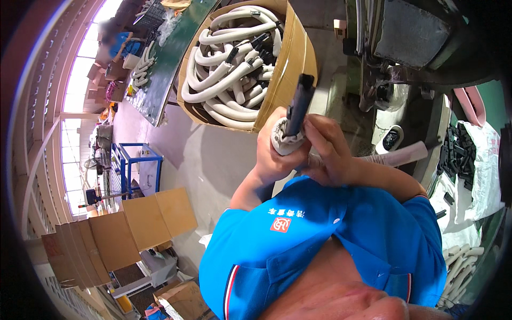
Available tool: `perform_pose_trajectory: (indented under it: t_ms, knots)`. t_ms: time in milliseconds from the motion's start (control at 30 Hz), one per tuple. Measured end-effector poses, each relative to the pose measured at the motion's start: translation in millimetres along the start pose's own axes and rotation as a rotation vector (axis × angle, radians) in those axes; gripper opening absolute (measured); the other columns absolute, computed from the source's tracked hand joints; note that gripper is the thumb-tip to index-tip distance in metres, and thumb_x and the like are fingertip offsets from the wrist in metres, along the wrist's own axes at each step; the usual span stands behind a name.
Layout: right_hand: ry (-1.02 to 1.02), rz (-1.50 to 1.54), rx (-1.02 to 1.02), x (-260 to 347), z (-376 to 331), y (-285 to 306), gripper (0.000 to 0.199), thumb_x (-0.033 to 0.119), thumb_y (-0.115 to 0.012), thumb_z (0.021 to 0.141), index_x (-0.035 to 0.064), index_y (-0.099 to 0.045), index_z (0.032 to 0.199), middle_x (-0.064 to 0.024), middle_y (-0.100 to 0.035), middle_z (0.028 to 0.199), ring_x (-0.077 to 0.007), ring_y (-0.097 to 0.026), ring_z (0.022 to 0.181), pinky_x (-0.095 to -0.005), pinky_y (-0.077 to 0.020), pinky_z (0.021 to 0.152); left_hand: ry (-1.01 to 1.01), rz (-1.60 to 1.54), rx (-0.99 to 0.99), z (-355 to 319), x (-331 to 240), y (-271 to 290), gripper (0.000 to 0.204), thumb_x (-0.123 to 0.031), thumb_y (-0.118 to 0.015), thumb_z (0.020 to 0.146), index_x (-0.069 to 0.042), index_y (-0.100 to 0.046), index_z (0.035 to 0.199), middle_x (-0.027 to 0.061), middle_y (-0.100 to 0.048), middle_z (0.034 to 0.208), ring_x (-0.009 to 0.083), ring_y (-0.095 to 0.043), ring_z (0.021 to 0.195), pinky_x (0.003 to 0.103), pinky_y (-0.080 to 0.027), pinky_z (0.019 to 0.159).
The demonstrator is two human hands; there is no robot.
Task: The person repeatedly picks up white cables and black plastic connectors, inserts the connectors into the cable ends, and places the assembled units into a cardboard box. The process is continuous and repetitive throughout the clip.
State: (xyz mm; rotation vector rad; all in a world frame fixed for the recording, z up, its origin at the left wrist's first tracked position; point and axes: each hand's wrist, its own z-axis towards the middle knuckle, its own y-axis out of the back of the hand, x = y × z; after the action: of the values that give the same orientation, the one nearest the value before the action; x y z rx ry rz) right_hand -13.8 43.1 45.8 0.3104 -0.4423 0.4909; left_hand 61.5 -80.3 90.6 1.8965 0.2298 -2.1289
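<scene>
My left hand (268, 156) wraps round the end of a white padded tube (287, 140), whose cover looks gathered at the mouth. Out of that mouth a black plastic piece (302, 101) sticks up toward the far side. My right hand (332, 149) is closed at the tube's right side, its fingers pressed against the end by the black piece. A pale tube length (394, 156) runs out to the right past my right forearm; my hands hide whether it joins the part I hold.
Just beyond my hands stands a cardboard box (296, 50) full of curved white tubes with black ends. A green table (178, 45) lies behind it. Black plastic parts (460, 154) are heaped at right, near more white tubes (461, 272). Machinery (410, 37) stands far right, a blue cart (140, 168) left.
</scene>
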Motion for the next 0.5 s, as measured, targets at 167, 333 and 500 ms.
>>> perform_pose_trajectory:
  t_ms: [167,333,500]
  knots:
    - [0.045,-0.205,0.094,0.9,-0.6,10.4,0.064,0.031,-0.072,0.071,0.002,-0.05,0.123,-0.014,-0.048,0.123,-0.0315,-0.048,0.109,-0.045,-0.0382,0.093,0.041,-0.029,0.077,2.7,5.4,9.7,0.035,-0.002,-0.065,0.059,-0.006,-0.051,0.091,0.0002,-0.051,0.082,0.0084,-0.048,0.074,0.023,-0.041,0.066]
    - [0.089,-0.243,0.089,-1.5,13.6,17.6,0.046,0.03,-0.077,0.063,0.0087,-0.061,0.101,-0.0086,-0.049,0.107,-0.0311,-0.048,0.101,-0.0442,-0.04,0.088,0.036,-0.031,0.13,5.2,7.8,11.7,0.042,0.0,-0.065,0.055,-0.005,-0.053,0.094,0.002,-0.053,0.086,0.0107,-0.05,0.077,0.024,-0.042,0.069]
    - [-0.029,-0.095,0.084,-11.3,22.1,8.8,0.035,0.026,-0.076,0.057,0.0127,-0.059,0.084,-0.0071,-0.046,0.093,-0.0281,-0.047,0.088,-0.0412,-0.0402,0.075,0.092,-0.114,0.089,8.7,4.0,0.7,0.048,0.001,-0.072,0.058,-0.006,-0.05,0.1,0.0017,-0.054,0.091,0.0106,-0.052,0.081,0.026,-0.045,0.073]
